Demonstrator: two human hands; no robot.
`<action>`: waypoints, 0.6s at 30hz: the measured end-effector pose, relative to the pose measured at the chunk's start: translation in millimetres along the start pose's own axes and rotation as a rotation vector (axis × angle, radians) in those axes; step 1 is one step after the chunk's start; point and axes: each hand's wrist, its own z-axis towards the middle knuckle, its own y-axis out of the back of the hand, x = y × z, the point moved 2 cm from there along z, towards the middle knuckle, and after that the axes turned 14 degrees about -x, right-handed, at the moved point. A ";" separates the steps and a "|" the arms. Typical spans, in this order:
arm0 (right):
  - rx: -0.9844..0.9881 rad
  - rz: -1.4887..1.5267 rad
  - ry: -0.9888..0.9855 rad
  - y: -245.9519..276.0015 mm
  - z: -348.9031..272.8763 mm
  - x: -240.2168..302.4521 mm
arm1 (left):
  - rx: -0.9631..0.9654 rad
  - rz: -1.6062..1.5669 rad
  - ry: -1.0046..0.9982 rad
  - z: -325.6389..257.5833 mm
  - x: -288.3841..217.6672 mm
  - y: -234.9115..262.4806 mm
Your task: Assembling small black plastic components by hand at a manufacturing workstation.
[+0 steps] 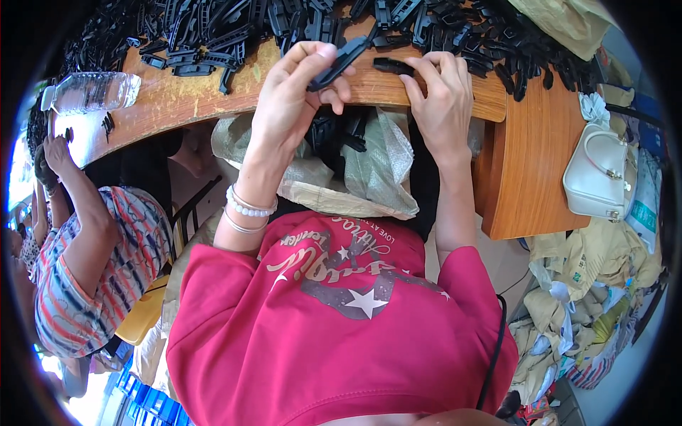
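Between the thumb and fingers of my left hand (295,89) is a long black plastic part (341,62), tilted up to the right above the table edge. At the table's front edge, my right hand (442,92) has thumb and fingers closed on the end of a smaller black plastic part (393,66), which lies at the wood surface. Beyond both hands spreads a heap of black plastic parts (213,35). Below the edge, in front of my body, an open woven sack (380,167) holds more black parts (334,138).
A clear plastic bottle (96,92) lies on the table at left, near a co-worker in a striped top (106,263). At right, a white handbag (600,172) rests by the wooden cabinet (536,170). Crumpled sacks (575,270) pile up below it.
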 end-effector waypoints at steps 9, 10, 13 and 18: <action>0.058 0.804 -0.381 20.2 -5.5 20.8 | 0.023 0.399 -0.141 -5.5 6.4 -3.4; 0.057 0.802 -0.380 18.3 -7.8 22.5 | 0.080 0.544 -0.242 -5.1 6.0 -5.4; -0.027 0.846 -0.553 16.8 -15.0 24.9 | 0.125 0.547 -0.147 -14.3 3.9 -17.8; -0.164 0.870 -0.725 17.8 -25.0 30.1 | 0.086 0.541 -0.174 -25.1 10.2 -22.8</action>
